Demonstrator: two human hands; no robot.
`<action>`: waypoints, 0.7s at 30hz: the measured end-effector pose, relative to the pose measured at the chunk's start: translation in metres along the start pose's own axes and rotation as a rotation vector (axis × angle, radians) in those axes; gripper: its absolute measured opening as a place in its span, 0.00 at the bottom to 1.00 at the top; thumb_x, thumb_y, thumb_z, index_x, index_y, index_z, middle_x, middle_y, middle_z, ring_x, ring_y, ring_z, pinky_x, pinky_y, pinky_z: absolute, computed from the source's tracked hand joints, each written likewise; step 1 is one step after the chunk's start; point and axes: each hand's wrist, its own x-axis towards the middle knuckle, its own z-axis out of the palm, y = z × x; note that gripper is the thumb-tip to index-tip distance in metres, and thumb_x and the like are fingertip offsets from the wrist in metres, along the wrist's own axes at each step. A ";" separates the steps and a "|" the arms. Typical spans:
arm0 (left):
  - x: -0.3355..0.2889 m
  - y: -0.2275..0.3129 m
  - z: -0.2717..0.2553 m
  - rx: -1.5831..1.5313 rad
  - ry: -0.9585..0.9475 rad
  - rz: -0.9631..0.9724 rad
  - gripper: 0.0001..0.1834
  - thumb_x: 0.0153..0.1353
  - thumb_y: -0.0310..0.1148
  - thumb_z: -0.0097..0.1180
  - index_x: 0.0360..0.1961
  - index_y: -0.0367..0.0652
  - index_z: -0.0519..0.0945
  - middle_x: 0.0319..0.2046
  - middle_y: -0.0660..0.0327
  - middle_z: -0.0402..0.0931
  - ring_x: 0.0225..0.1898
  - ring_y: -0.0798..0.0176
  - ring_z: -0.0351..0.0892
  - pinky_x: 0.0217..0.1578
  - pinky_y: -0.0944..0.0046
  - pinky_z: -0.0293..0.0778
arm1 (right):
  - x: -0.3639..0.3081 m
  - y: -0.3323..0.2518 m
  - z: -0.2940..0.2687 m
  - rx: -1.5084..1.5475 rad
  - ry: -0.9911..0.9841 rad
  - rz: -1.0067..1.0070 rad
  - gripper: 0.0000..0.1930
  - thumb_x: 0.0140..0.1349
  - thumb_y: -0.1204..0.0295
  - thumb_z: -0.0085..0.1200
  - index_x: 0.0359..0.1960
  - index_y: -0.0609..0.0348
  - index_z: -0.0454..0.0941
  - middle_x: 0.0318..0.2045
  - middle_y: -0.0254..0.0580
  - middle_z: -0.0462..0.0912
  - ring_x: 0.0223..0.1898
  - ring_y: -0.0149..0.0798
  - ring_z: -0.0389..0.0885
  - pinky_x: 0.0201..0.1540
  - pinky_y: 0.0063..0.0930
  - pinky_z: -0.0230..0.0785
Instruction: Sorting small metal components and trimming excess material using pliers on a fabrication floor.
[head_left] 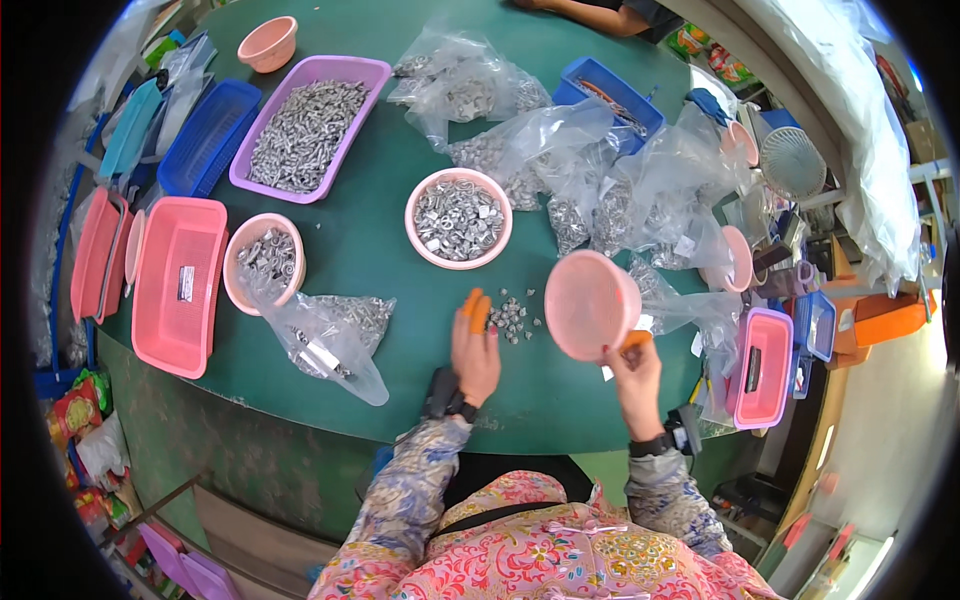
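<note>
Work appears partway complete: the round bowl (459, 264) at frame centre holds metal parts (458, 215), while loose parts (512, 316) below it await collection. The right hand (634, 372) grips the tilted pink bowl (590, 305), right of centre; the left hand (476, 352), fingers extended beside the loose parts, appears unloaded. Plastic bags (640, 185), upper right, obscure their contents.

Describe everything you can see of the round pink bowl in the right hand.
The pink bowl looks like plastic, with a broad round face and a plain side wall. It is tilted, and no contents show. The right hand grips its lower right edge. It appears just right of the loose metal parts; whether it touches the green table is unclear.
</note>
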 end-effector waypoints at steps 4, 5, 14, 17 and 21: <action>-0.010 0.005 -0.064 0.076 0.033 -0.072 0.20 0.57 0.22 0.48 0.53 0.36 0.71 0.57 0.48 0.67 0.55 0.43 0.66 0.57 0.51 0.60 | -0.034 -0.013 -0.059 0.227 -0.051 0.305 0.07 0.57 0.78 0.46 0.38 0.60 0.69 0.32 0.35 0.76 0.32 0.29 0.75 0.39 0.22 0.69; -0.016 0.003 -0.079 0.121 0.029 -0.081 0.19 0.57 0.21 0.49 0.52 0.36 0.72 0.56 0.49 0.68 0.55 0.43 0.66 0.57 0.52 0.60 | -0.046 -0.011 -0.073 0.274 -0.016 0.390 0.08 0.57 0.76 0.48 0.38 0.59 0.70 0.33 0.33 0.75 0.34 0.28 0.74 0.40 0.23 0.69; -0.046 -0.034 -0.159 0.606 -0.155 0.082 0.20 0.55 0.19 0.51 0.52 0.35 0.73 0.54 0.50 0.70 0.51 0.44 0.70 0.53 0.51 0.65 | -0.087 0.053 -0.167 0.574 0.495 0.462 0.04 0.57 0.72 0.47 0.32 0.56 0.70 0.35 0.34 0.77 0.34 0.33 0.76 0.39 0.29 0.71; -0.033 -0.045 -0.164 0.628 -0.137 0.168 0.19 0.54 0.18 0.50 0.49 0.36 0.74 0.50 0.51 0.73 0.48 0.44 0.71 0.50 0.51 0.67 | -0.084 0.088 -0.194 0.609 0.493 0.413 0.03 0.57 0.72 0.49 0.28 0.52 0.68 0.31 0.31 0.75 0.34 0.31 0.75 0.40 0.27 0.69; -0.017 -0.056 -0.162 0.670 -0.088 0.177 0.19 0.54 0.17 0.50 0.48 0.35 0.75 0.46 0.50 0.73 0.45 0.43 0.71 0.47 0.50 0.67 | -0.063 0.116 -0.207 0.718 0.594 0.376 0.03 0.58 0.72 0.51 0.29 0.53 0.69 0.28 0.29 0.73 0.31 0.30 0.72 0.39 0.27 0.67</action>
